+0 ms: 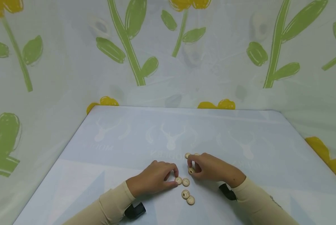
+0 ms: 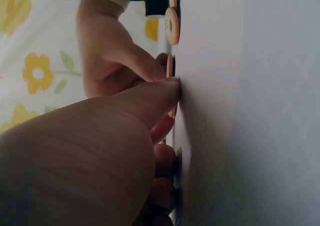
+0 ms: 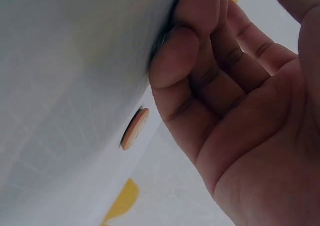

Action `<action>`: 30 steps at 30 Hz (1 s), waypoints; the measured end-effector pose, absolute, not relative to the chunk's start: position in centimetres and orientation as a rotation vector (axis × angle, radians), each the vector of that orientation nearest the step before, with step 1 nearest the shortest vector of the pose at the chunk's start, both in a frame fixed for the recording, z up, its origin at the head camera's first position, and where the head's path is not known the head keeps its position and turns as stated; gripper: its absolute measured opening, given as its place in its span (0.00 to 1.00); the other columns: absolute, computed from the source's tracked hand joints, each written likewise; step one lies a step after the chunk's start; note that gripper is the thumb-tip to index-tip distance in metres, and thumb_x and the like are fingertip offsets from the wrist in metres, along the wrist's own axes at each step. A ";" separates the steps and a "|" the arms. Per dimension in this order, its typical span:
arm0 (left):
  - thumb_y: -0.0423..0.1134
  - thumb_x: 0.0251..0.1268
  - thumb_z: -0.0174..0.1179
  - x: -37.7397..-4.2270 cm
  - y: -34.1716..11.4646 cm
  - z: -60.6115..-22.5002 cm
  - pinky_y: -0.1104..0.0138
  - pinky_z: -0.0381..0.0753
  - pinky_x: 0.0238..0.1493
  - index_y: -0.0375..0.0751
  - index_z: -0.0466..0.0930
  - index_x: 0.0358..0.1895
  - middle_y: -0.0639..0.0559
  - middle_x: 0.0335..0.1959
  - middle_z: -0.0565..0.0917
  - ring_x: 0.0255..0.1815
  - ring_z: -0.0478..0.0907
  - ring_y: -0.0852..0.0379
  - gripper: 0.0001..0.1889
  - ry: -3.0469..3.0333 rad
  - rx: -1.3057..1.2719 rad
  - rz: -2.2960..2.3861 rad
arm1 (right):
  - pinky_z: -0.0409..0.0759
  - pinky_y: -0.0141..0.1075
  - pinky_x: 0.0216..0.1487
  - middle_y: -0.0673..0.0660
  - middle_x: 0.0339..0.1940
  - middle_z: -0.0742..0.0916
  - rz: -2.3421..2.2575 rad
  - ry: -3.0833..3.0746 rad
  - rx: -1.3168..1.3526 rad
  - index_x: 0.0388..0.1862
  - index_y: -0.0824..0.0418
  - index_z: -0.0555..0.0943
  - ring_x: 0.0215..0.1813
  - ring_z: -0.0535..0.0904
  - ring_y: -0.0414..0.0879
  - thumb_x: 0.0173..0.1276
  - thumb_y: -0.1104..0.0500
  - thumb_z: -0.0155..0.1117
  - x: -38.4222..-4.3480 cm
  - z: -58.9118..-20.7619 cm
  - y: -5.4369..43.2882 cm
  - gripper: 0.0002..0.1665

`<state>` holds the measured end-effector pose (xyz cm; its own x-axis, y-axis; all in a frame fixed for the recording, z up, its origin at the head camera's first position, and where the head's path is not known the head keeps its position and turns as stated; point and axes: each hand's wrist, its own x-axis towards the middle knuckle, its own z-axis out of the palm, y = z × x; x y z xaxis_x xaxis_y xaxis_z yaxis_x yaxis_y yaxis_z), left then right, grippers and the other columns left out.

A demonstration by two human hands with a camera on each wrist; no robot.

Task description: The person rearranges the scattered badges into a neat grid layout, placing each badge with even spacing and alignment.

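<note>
Small round wooden discs with dark printed marks lie on the table. My left hand (image 1: 153, 178) pinches one wooden disc (image 1: 178, 180) between thumb and forefinger at its left edge. Touching or almost touching that one is a second disc (image 1: 186, 182). Farther forward and to the right, my right hand (image 1: 211, 167) pinches another disc (image 1: 191, 171) between thumb and forefinger. In the left wrist view, the left thumb (image 2: 155, 94) covers most of the disc under it. A disc (image 3: 135, 129) lies flat beside the right hand's curled fingers (image 3: 175, 59) in the right wrist view.
Nearer me, two discs (image 1: 185, 194) lie together, one touching the other. Beyond the right hand is another disc (image 1: 187, 155), with one more partly hidden by that hand. The pale patterned tabletop (image 1: 114, 150) ends at a flower-print curtain (image 1: 168, 68).
</note>
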<state>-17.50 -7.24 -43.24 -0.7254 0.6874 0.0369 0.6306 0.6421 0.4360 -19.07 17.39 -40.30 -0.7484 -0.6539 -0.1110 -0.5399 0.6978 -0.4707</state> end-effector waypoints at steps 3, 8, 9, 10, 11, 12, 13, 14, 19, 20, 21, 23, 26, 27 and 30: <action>0.54 0.62 0.68 -17.6 -7.3 -43.3 0.69 0.63 0.33 0.59 0.79 0.41 0.67 0.18 0.69 0.20 0.64 0.70 0.10 2.730 1.098 0.648 | 0.70 0.28 0.28 0.41 0.17 0.77 -0.592 2.656 -0.942 0.40 0.50 0.76 0.21 0.68 0.31 0.65 0.59 0.70 -19.2 -40.5 17.3 0.11; 0.54 0.62 0.68 -17.6 -7.3 -43.3 0.69 0.63 0.34 0.60 0.79 0.41 0.67 0.18 0.68 0.21 0.63 0.70 0.10 2.726 1.092 0.637 | 0.70 0.28 0.27 0.41 0.17 0.77 -0.610 2.658 -0.915 0.41 0.50 0.76 0.21 0.69 0.31 0.65 0.60 0.70 -19.3 -40.8 17.2 0.11; 0.55 0.62 0.68 -17.5 -7.3 -43.3 0.69 0.63 0.34 0.60 0.79 0.41 0.67 0.18 0.68 0.21 0.63 0.70 0.11 2.726 1.091 0.634 | 0.70 0.28 0.27 0.41 0.17 0.77 -0.617 2.661 -0.909 0.42 0.51 0.76 0.21 0.69 0.31 0.65 0.60 0.69 -19.3 -40.8 17.2 0.11; 0.55 0.62 0.68 -17.6 -7.3 -43.3 0.68 0.63 0.34 0.60 0.79 0.41 0.67 0.18 0.68 0.21 0.63 0.70 0.11 2.725 1.089 0.633 | 0.70 0.28 0.26 0.41 0.17 0.77 -0.623 2.664 -0.905 0.42 0.51 0.76 0.21 0.69 0.31 0.66 0.60 0.69 -19.3 -40.9 17.2 0.11; 0.55 0.62 0.68 -17.6 -7.3 -43.3 0.68 0.63 0.35 0.60 0.79 0.41 0.67 0.18 0.68 0.21 0.64 0.70 0.11 2.725 1.086 0.634 | 0.70 0.28 0.25 0.41 0.16 0.76 -0.632 2.667 -0.903 0.43 0.51 0.75 0.20 0.68 0.31 0.66 0.61 0.69 -19.3 -40.9 17.1 0.11; 0.54 0.62 0.68 -17.6 -7.3 -43.2 0.68 0.63 0.35 0.60 0.79 0.41 0.67 0.18 0.68 0.21 0.64 0.70 0.11 2.725 1.083 0.634 | 0.69 0.28 0.25 0.42 0.16 0.76 -0.637 2.670 -0.898 0.43 0.51 0.75 0.20 0.68 0.32 0.66 0.61 0.68 -19.4 -40.9 17.1 0.11; 0.54 0.62 0.68 -17.6 -7.3 -43.2 0.68 0.63 0.34 0.59 0.79 0.41 0.67 0.18 0.68 0.21 0.64 0.70 0.11 2.726 1.082 0.635 | 0.69 0.28 0.24 0.42 0.16 0.76 -0.643 2.674 -0.899 0.43 0.52 0.75 0.20 0.68 0.32 0.67 0.61 0.68 -19.4 -40.9 17.1 0.11; 0.54 0.62 0.68 -17.5 -7.3 -43.2 0.68 0.63 0.34 0.59 0.79 0.41 0.67 0.17 0.68 0.21 0.64 0.70 0.11 2.726 1.081 0.638 | 0.68 0.28 0.24 0.42 0.16 0.76 -0.648 2.677 -0.894 0.44 0.52 0.75 0.19 0.68 0.32 0.67 0.61 0.67 -19.4 -40.9 17.1 0.11; 0.53 0.62 0.68 -17.5 -7.3 -43.2 0.69 0.63 0.33 0.59 0.79 0.41 0.67 0.17 0.68 0.20 0.64 0.70 0.10 2.715 1.089 0.652 | 0.68 0.28 0.24 0.43 0.16 0.76 -0.666 2.672 -0.895 0.44 0.53 0.74 0.19 0.67 0.32 0.68 0.62 0.67 -19.5 -41.0 17.1 0.11; 0.53 0.62 0.68 -17.5 -7.3 -43.3 0.69 0.63 0.33 0.59 0.79 0.41 0.67 0.17 0.68 0.20 0.64 0.71 0.10 2.712 1.093 0.654 | 0.68 0.27 0.24 0.43 0.16 0.76 -0.668 2.669 -0.895 0.44 0.53 0.74 0.19 0.67 0.32 0.68 0.63 0.66 -19.5 -41.0 17.1 0.11; 0.53 0.62 0.68 -17.5 -7.3 -43.3 0.69 0.63 0.34 0.59 0.79 0.41 0.67 0.17 0.68 0.21 0.64 0.71 0.10 2.711 1.095 0.653 | 0.68 0.27 0.24 0.43 0.16 0.76 -0.670 2.666 -0.892 0.44 0.53 0.74 0.19 0.67 0.32 0.68 0.63 0.66 -19.5 -41.0 17.1 0.11; 0.53 0.63 0.68 -17.5 -7.3 -43.3 0.69 0.63 0.34 0.59 0.79 0.41 0.67 0.17 0.68 0.21 0.64 0.71 0.10 2.714 1.104 0.652 | 0.68 0.28 0.24 0.43 0.15 0.76 -0.676 2.664 -0.889 0.44 0.54 0.74 0.19 0.67 0.32 0.67 0.63 0.66 -19.6 -41.1 17.1 0.11; 0.53 0.63 0.68 -17.5 -7.3 -43.3 0.69 0.63 0.34 0.59 0.79 0.41 0.67 0.17 0.68 0.21 0.64 0.71 0.10 2.724 1.112 0.653 | 0.67 0.28 0.24 0.43 0.15 0.75 -0.680 2.663 -0.875 0.45 0.54 0.74 0.19 0.67 0.32 0.68 0.63 0.67 -19.7 -41.1 17.0 0.11; 0.53 0.63 0.68 -17.5 -7.2 -43.3 0.69 0.63 0.34 0.58 0.79 0.41 0.67 0.17 0.68 0.20 0.64 0.71 0.10 2.725 1.114 0.656 | 0.67 0.28 0.24 0.43 0.15 0.75 -0.682 2.661 -0.870 0.45 0.54 0.75 0.19 0.67 0.33 0.68 0.63 0.66 -19.7 -41.1 17.0 0.11; 0.53 0.63 0.68 -17.5 -7.2 -43.2 0.69 0.63 0.33 0.58 0.79 0.41 0.67 0.17 0.68 0.20 0.64 0.71 0.10 2.720 1.114 0.659 | 0.66 0.28 0.23 0.43 0.15 0.75 -0.692 2.650 -0.859 0.45 0.54 0.75 0.19 0.67 0.33 0.68 0.62 0.66 -19.8 -41.0 17.0 0.11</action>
<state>-17.47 -7.16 -43.19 -0.7193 0.6933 0.0446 0.6369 0.6325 0.4408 -19.82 17.05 -40.98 -0.7875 -0.6072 -0.1060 -0.4779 0.7101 -0.5170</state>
